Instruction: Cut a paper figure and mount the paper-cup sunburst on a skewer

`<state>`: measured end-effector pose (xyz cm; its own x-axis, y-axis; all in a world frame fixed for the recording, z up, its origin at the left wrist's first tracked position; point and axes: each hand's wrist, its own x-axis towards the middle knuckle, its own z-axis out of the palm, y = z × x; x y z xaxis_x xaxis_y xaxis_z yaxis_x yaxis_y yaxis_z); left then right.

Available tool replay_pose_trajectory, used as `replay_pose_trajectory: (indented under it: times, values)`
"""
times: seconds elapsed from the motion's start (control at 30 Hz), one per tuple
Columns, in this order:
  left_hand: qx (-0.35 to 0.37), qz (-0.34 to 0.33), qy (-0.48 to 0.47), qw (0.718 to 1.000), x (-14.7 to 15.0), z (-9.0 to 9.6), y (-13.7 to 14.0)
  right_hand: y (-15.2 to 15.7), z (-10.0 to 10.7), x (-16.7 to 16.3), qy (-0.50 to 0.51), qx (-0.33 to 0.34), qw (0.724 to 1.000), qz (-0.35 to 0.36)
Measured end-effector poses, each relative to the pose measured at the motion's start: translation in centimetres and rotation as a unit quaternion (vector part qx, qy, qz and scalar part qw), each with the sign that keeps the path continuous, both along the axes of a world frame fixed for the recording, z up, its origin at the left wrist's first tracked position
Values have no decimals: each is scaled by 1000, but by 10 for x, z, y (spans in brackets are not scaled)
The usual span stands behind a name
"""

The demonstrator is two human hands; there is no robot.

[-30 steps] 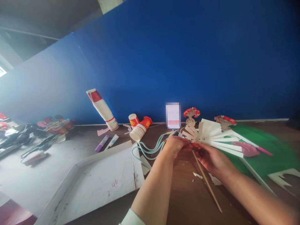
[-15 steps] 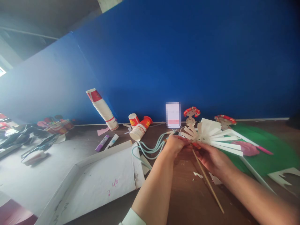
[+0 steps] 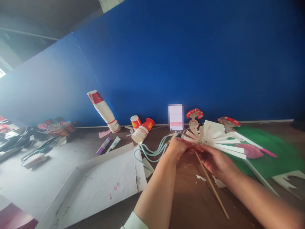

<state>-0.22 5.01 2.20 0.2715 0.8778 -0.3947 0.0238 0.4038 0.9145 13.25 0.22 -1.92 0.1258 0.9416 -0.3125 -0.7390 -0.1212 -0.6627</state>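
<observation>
Both my hands meet at the base of a paper cup whose side is cut into strips fanned outward. My left hand pinches the cup's near left edge. From the right, my right hand has its fingers closed round the underside, where a bit of red shows. A thin wooden stick slants from beneath the cup toward me; how it joins the cup is hidden by my fingers. Just behind stands a paper figure with red curled hair.
A white box lid lies at left, near a purple glue stick. Behind it are a leaning stack of paper cups, fallen cups and a pale blue cable. A green sheet lies at right; paper scraps dot the table.
Almost nothing differs. The stick's lower end has shifted very slightly toward me and to the right, while both hands keep the same hold on the cut cup.
</observation>
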Motion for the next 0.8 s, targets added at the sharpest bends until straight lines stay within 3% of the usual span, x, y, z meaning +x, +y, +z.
replay_pose_trajectory:
  times: [0.27,0.8]
  values:
    - [12,2,16,1000,-1,3,-2,0,-4,0,-2,8,1000,0]
    - [26,-22,-14,999,1,-14,3,3,-4,0,0,-10,1000,0]
